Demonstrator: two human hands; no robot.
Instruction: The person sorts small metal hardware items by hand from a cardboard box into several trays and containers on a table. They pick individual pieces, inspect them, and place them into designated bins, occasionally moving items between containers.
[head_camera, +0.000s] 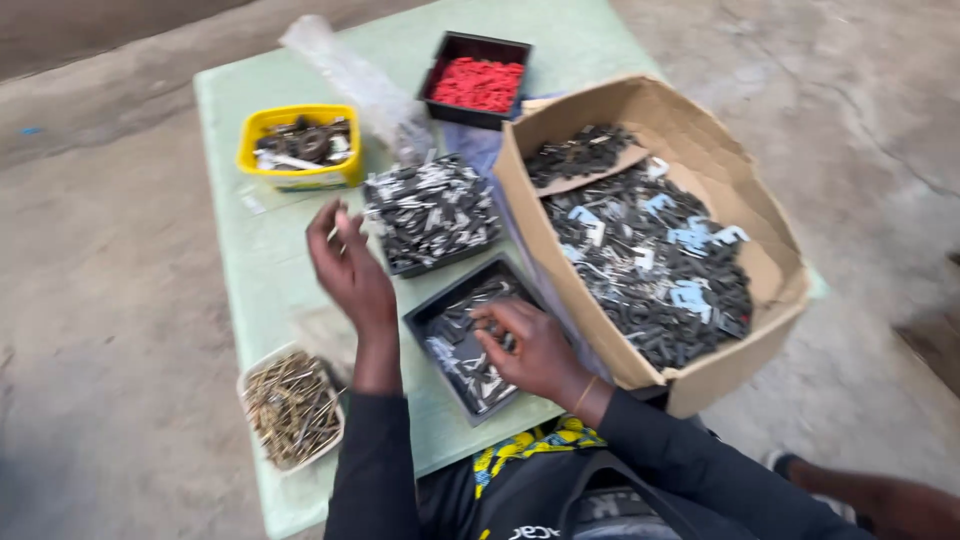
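My right hand (528, 347) reaches into a black tray (425, 318) of small grey metal parts, fingers curled among the pieces; whether it grips one is unclear. My left hand (348, 262) is raised above the pale green table (258, 268), fingers apart, with nothing visible in it. It hovers just left of a second black tray (432, 211) heaped with grey and black metal pieces.
A big cardboard box (745, 195) of dark and pale blue parts fills the right side. At the far end are a yellow tub (299, 146) of metal bits, a black tray of red pieces (477, 82) and a clear plastic bag (352, 77). A white tray of brass pins (290, 407) sits near left.
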